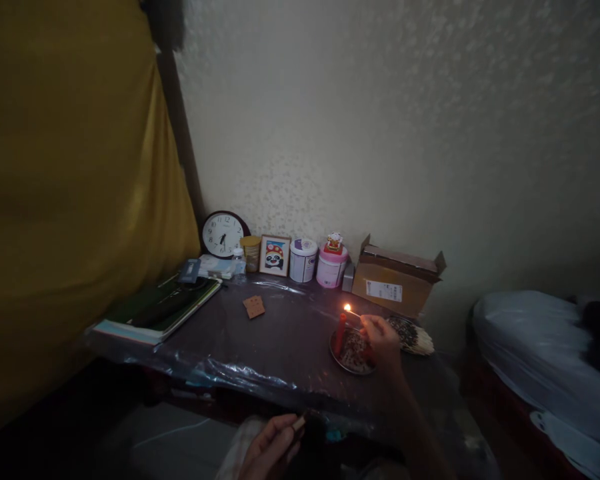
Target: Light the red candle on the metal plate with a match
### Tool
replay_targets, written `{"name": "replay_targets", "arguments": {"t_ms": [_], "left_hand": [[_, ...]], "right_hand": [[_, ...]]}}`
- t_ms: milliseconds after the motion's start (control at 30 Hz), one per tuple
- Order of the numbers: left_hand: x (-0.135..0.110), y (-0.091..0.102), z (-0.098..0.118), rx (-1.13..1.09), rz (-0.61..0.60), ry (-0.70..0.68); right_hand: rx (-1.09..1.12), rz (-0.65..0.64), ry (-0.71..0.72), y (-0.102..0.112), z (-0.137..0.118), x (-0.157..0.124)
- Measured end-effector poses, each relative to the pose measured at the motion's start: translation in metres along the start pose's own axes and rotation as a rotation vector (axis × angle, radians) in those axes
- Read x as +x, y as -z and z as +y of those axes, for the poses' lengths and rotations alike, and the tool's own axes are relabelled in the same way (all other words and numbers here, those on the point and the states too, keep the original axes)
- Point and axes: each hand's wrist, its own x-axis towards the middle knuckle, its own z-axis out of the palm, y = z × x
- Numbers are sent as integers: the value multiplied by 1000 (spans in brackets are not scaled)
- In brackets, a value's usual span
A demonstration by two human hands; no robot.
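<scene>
My right hand (380,337) is stretched over the dark table, pinching a burning match (353,311) whose flame sits just above a red candle (340,333). The candle stands upright in a small round dish (347,360) filled with dark bits. My left hand (270,447) stays low near my lap at the table's front edge, its fingers closed on a small matchbox (300,421).
A plastic-covered table (260,340) holds a clock (223,233), jar, panda picture (275,255), two tins (303,260), an open cardboard box (397,280), a bundle of sticks (413,335), a small brown card (254,307) and books (160,310). Yellow curtain on the left; covered furniture on the right.
</scene>
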Motion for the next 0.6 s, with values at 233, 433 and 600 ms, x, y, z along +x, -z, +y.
{"name": "replay_targets", "arguments": {"t_ms": [233, 433, 600], "left_hand": [[6, 13, -8, 33, -54, -7], [0, 5, -3, -13, -1, 19], [1, 6, -5, 16, 2, 9]], "right_hand": [[2, 0, 16, -2, 0, 0], [21, -8, 21, -6, 7, 1], [20, -19, 29, -7, 7, 0]]}}
